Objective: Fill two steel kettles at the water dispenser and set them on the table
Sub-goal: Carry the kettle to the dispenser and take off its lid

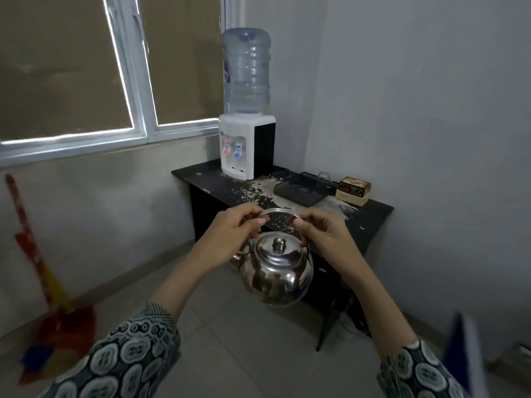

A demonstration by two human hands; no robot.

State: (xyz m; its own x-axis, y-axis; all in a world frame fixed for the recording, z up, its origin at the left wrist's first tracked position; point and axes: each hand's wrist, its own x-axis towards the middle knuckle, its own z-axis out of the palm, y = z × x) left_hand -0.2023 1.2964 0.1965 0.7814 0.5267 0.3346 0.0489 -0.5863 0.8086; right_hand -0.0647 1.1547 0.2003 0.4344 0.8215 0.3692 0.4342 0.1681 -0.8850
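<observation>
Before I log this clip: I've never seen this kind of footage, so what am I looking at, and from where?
One picture, from a camera worn on a person's head, looking forward and down. The left hand and right hand both grip the wire handle of a steel kettle, lid on, held in the air before a black table. On the table stand a water dispenser with a bottle on top, a black tray and a small box. Only one kettle is clearly visible.

Kettle: polished steel, mirror-glossy, smooth. Bench behind it: black laminate, worn, flaking pale. Dispenser on bench: glossy white plastic; bottle clear ribbed plastic.
</observation>
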